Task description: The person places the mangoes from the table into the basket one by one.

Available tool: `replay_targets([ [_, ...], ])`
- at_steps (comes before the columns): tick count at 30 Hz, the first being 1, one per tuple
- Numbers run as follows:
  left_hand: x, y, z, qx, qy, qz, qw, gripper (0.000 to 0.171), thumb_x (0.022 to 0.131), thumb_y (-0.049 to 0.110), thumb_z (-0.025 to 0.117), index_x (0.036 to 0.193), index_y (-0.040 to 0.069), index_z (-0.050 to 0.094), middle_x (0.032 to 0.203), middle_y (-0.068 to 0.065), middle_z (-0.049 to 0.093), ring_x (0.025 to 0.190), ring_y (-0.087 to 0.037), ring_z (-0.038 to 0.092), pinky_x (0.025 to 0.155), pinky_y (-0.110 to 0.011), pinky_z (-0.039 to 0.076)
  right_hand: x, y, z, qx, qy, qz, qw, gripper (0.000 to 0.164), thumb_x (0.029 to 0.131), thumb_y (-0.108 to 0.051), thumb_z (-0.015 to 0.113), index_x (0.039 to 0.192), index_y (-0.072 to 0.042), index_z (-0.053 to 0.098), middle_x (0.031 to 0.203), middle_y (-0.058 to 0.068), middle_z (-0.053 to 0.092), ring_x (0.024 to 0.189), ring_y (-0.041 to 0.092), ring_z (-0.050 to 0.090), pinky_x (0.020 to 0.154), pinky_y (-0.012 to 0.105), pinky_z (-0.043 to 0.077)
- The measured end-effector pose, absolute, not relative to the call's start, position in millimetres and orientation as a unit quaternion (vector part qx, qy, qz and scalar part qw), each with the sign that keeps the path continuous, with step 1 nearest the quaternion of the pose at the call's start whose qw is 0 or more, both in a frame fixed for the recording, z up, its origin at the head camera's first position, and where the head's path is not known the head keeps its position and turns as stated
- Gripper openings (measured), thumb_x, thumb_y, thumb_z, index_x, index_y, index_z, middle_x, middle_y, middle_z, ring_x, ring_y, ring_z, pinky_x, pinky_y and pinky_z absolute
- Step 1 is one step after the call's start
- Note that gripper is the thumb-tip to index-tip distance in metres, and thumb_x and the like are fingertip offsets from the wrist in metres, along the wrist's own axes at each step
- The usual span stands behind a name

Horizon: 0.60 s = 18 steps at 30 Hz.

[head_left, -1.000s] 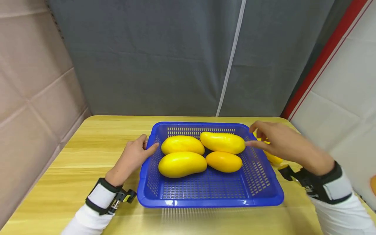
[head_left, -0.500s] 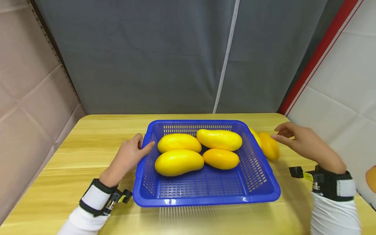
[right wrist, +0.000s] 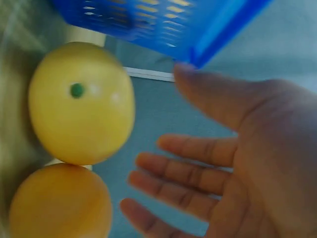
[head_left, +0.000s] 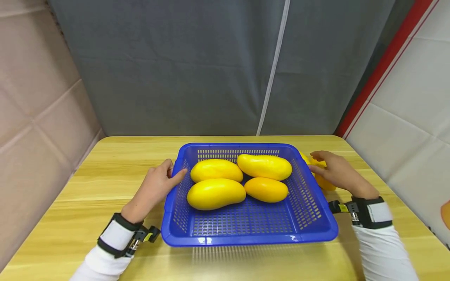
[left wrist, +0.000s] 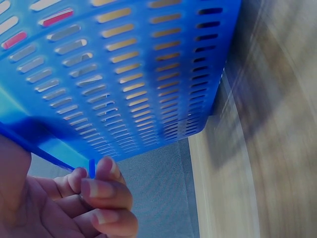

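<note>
My left hand [head_left: 154,187] grips the left rim of a blue plastic basket [head_left: 246,242], thumb over the inner side and fingers outside. Beneath the rim its curled fingers [left wrist: 106,193] show in the left wrist view. Four-sided and perforated, the basket holds several yellow mangoes, among them a long one [head_left: 216,194] and a smaller orange-yellow one [head_left: 266,190]. Just outside the right wall, my right hand [head_left: 335,169] hovers over two more, a yellow mango [right wrist: 81,104] and an orange-yellow mango [right wrist: 62,203]. Its fingers are spread and apart from both; the thumb is near the basket rim.
The basket stands on a wood-grain table [head_left: 88,203]. A grey curtain [head_left: 175,78] hangs behind it, with pale padded panels on both sides. At the far right edge part of an orange round shape [head_left: 445,214] shows.
From the basket's right rim, my right hand first moved right, then came back left over the mangoes outside. My left hand has kept its grip on the basket.
</note>
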State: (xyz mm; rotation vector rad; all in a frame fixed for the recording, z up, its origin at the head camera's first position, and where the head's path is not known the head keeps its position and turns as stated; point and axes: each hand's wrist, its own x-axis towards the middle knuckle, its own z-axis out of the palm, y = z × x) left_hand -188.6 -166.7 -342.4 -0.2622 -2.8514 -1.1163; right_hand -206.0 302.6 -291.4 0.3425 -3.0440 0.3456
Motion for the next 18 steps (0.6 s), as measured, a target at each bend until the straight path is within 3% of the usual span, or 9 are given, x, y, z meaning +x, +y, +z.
replay_targets([
  [6, -189, -166, -343, -0.084, -0.928, -0.361, 0.037, 0.043, 0.09, 0.048, 0.051, 0.088, 0.006, 0.044, 0.065, -0.007, 0.05, 0.047, -0.014, 0.05, 0.042, -0.024, 0.038, -213, 301, -303, 0.14, -0.983, 0.113, 0.044, 0.059, 0.09, -0.033, 0.056, 0.13, 0.008, 0.042, 0.127, 0.032, 0.043, 0.113, 0.047, 0.041, 0.092, 0.063, 0.034],
  [13, -188, -166, -343, -0.084, -0.928, -0.362, 0.036, 0.042, 0.09, 0.048, 0.051, 0.089, 0.006, 0.044, 0.064, -0.007, 0.049, 0.046, -0.014, 0.05, 0.041, -0.024, 0.038, -215, 299, -315, 0.159, -0.98, 0.113, 0.029, 0.07, 0.082, -0.041, 0.064, 0.132, 0.003, 0.041, 0.135, 0.028, 0.037, 0.119, 0.046, 0.035, 0.094, 0.065, 0.031],
  [18, -188, -166, -345, -0.085, -0.926, -0.365, 0.045, 0.043, 0.09, 0.049, 0.051, 0.087, 0.007, 0.044, 0.063, -0.006, 0.049, 0.045, -0.014, 0.05, 0.041, -0.024, 0.038, -217, 296, -323, 0.207, -0.969, 0.123, 0.056, 0.061, 0.087, -0.033, 0.059, 0.133, 0.002, 0.04, 0.135, 0.026, 0.037, 0.122, 0.043, 0.031, 0.096, 0.063, 0.028],
])
